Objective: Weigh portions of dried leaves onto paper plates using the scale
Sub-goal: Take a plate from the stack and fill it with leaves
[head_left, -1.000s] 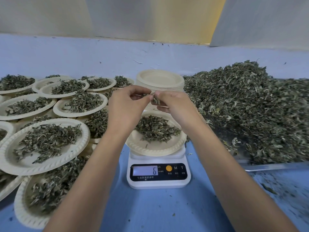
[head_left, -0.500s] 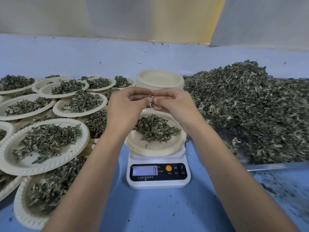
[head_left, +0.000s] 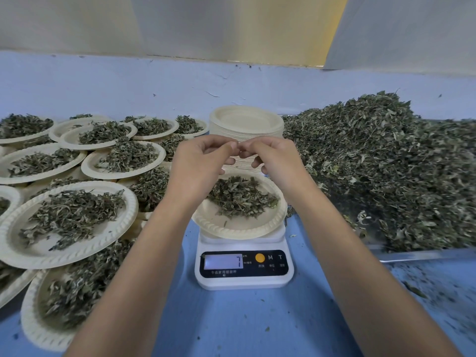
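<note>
The plate (head_left: 239, 231) of dried leaves (head_left: 239, 197) sits on the scale (head_left: 244, 283), which shows 7. Above it, the left hand (head_left: 198, 168) and right hand (head_left: 278, 161) touch fingertips, with fingers curled in. I cannot tell if they pinch a leaf. From the scale, the big leaf pile (head_left: 386, 176) lies at 3 o'clock and the full plates (head_left: 51, 261) at 9 o'clock.

White scale (head_left: 244, 266), display 7, carries paper plate (head_left: 239, 231) with small leaf portion (head_left: 239, 197). Loose leaf heap (head_left: 386, 171) right; filled plates (head_left: 67, 222) left, overlapping; empty plate stack (head_left: 246, 122) behind.
</note>
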Motion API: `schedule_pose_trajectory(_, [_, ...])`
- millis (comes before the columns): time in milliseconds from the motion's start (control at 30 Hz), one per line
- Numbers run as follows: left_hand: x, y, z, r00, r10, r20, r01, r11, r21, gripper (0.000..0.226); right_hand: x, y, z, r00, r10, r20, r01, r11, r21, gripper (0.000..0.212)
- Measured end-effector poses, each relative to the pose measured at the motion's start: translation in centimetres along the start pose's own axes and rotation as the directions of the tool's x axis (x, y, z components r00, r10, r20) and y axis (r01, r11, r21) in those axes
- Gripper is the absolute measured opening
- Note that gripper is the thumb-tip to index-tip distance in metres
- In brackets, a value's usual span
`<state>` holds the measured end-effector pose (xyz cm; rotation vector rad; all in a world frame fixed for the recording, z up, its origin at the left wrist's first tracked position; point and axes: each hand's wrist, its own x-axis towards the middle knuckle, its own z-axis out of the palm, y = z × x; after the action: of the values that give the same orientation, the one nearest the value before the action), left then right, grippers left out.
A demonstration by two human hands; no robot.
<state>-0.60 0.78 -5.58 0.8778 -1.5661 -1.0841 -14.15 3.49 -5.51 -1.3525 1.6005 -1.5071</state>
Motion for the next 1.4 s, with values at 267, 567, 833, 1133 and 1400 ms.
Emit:
schedule_pose_trajectory(267, [0.1, -0.2, -0.1, 1.000, 0.022, -0.010, -0.022, 1.000, 0.000, 0.015, 0.3, 0.4, 0.0, 0.999, -0.021, 0.036, 0.021, 1.000, 0.010, 0.024])
schedule_pose_trajectory(567, [0.4, -1.8, -1.4, 0.965, -0.113, -0.238, 0.095, 0.992, -0.089, 0.024, 0.0, 2.6, -0.5, 0.978, 0.033, -0.206, -0.010, 0.994, 0.110, 0.023])
schedule_pose_trajectory(833, [-0.6, -3.8, -2.4, 0.913, -0.377, -0.156, 0.333, 0.909, -0.251, 0.046, -0.3, 4.9, -0.8, 0.959, 0.169, -0.228, -0.129, 0.975, 0.179, 0.032])
schedule_pose_trajectory(1133, [-0.9, -4.1, -1.1, 0.884, -0.451, -0.124, 0.388, 0.855, -0.343, 0.048, -0.5, 4.9, -0.8, 0.952, 0.233, -0.197, -0.178, 0.949, 0.261, 0.030])
schedule_pose_trajectory(1400, [-0.7, -4.6, -1.1, 0.862, -0.492, -0.126, 0.431, 0.840, -0.330, 0.046, -0.5, 5.1, -0.8, 0.950, 0.241, -0.200, -0.186, 0.948, 0.260, 0.029])
